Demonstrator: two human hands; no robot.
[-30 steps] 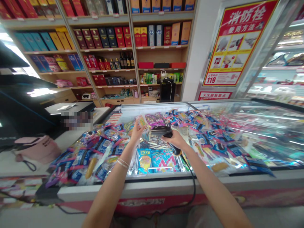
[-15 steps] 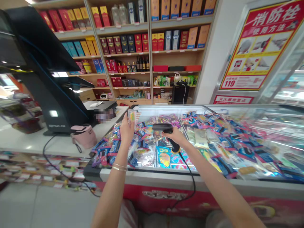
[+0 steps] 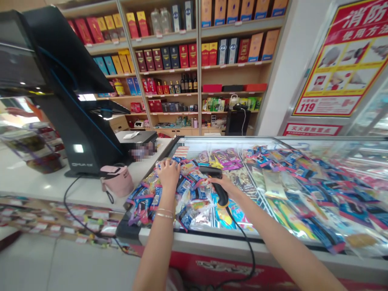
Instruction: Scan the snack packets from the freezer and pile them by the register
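Note:
My left hand (image 3: pixel 168 174) rests palm down on a heap of colourful foil-wrapped ice-cream packets (image 3: pixel 194 206), inside a glass-edged chest freezer (image 3: pixel 188 238). Whether its fingers hold a packet is hidden. My right hand (image 3: pixel 226 185) grips a black corded barcode scanner (image 3: pixel 212 173) by its handle, just above the packets and to the right of my left hand. Its head points left, towards my left hand. Flat packets of several kinds fill the rest of the freezer.
A black checkout terminal (image 3: pixel 79 121) and a pink bag (image 3: pixel 117 181) stand on the white counter (image 3: pixel 45 190) to the left. The scanner's black cord hangs over the freezer's front. Shelves of boxed liquor (image 3: pixel 163 56) stand behind, and a red fire-hydrant poster (image 3: pixel 339 60) hangs at right.
My left hand has dropped from holding a small clear packet up to resting on the heap, and that packet no longer shows. The scanner stays in my right hand. The view has shifted slightly.

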